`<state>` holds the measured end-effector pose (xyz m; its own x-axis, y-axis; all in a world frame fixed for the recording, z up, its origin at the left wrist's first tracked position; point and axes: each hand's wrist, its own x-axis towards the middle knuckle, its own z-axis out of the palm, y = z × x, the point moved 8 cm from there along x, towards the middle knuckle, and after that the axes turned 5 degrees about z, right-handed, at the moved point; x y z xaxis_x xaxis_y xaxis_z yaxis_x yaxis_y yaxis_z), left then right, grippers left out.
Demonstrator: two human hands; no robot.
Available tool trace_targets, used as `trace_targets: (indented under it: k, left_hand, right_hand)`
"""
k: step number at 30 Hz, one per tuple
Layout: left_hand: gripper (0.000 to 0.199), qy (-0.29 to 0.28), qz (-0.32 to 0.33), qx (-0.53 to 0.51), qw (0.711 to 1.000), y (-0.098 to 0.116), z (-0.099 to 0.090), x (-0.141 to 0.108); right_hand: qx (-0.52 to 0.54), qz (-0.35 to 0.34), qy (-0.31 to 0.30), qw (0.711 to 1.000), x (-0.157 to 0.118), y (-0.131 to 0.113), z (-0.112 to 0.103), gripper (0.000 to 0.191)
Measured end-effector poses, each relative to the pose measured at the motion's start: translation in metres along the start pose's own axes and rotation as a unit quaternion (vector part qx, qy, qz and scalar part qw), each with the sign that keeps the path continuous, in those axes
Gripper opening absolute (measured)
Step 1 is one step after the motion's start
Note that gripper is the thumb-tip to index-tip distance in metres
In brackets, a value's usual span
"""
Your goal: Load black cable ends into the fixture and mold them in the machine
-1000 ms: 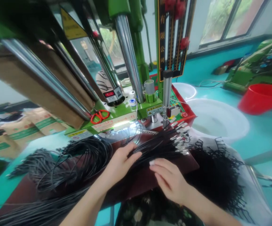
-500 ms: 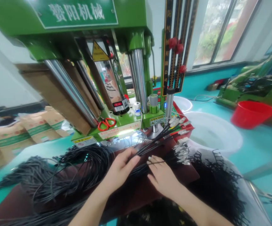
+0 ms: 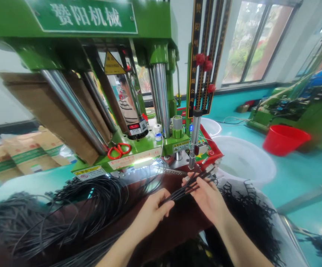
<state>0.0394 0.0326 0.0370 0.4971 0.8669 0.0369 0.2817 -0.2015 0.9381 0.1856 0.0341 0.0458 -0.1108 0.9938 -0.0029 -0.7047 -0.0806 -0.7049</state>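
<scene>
My left hand (image 3: pixel 158 207) is closed on some thin black cords (image 3: pixel 179 191), thumb on one side and fingers on the other. My right hand (image 3: pixel 207 196) is half curled around the same cords, nearer their far ends, with the thumb over the top. So the bunch is up between my two hands, above the brown board (image 3: pixel 184 220). I think the cords are light and bendy, a bit springy, and smooth enough to slide past each other. They don't look easy to break, but they could tangle. A good place to hold is around the whole bunch, close to the ends.

Half a second ago my right hand was flatter, with its fingers spread. Now it wraps the cords and is farther out toward the metal post (image 3: pixel 195 139). The pale ends showed plainly then; now my hand hides most of them. More bare board shows below my hands too.

To my left lies a big loop of black cord (image 3: pixel 106 205). To my right is a dark heap of cords (image 3: pixel 251 222). Past the board stands the green machine (image 3: pixel 152 22), with red-handled scissors (image 3: pixel 119 151) on it. Farther off are a white tub (image 3: pixel 246 163) and a red bucket (image 3: pixel 285 141).
</scene>
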Motion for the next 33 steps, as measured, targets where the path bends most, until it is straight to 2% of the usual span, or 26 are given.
trace_targets:
  k: [4, 8, 12, 15, 18, 23, 25, 29, 33]
  left_hand:
    - [0.018, -0.054, 0.003, 0.006, 0.999, -0.002, 0.015, 0.01]
    - [0.015, -0.03, 0.048, 0.058, 0.997, 0.026, 0.026, 0.033]
    - [0.017, -0.024, 0.075, 0.109, 0.991, 0.049, 0.038, 0.053]
    - [0.019, -0.039, 0.064, 0.108, 0.991, 0.048, 0.041, 0.059]
    - [0.019, -0.036, 0.052, 0.098, 0.993, 0.043, 0.039, 0.059]
    - [0.017, -0.066, 0.033, 0.061, 0.995, 0.04, 0.044, 0.055]
    - [0.018, -0.08, 0.027, 0.035, 0.996, 0.039, 0.048, 0.054]
    - [0.02, -0.105, 0.001, -0.01, 0.994, 0.035, 0.059, 0.055]
    - [0.025, -0.078, 0.02, 0.039, 0.996, 0.044, 0.061, 0.063]
  right_hand:
    - [-0.04, -0.007, 0.079, 0.996, 0.0, -0.001, -0.016, 0.017]
    - [-0.081, -0.034, 0.12, 0.989, -0.003, -0.005, -0.023, 0.023]
    - [-0.078, -0.039, 0.129, 0.988, -0.004, -0.008, -0.031, 0.022]
    - [-0.052, -0.043, 0.118, 0.991, -0.005, -0.01, -0.041, 0.012]
    - [-0.037, -0.043, 0.114, 0.992, -0.004, -0.013, -0.054, 0.011]
    - [0.04, -0.087, 0.168, 0.981, -0.009, -0.027, -0.077, 0.007]
    - [0.035, -0.078, 0.16, 0.983, -0.009, -0.03, -0.078, 0.008]
    - [-0.015, -0.013, 0.133, 0.991, -0.008, -0.028, -0.074, 0.011]
    - [-0.004, 0.012, 0.147, 0.989, -0.01, -0.027, -0.072, 0.023]
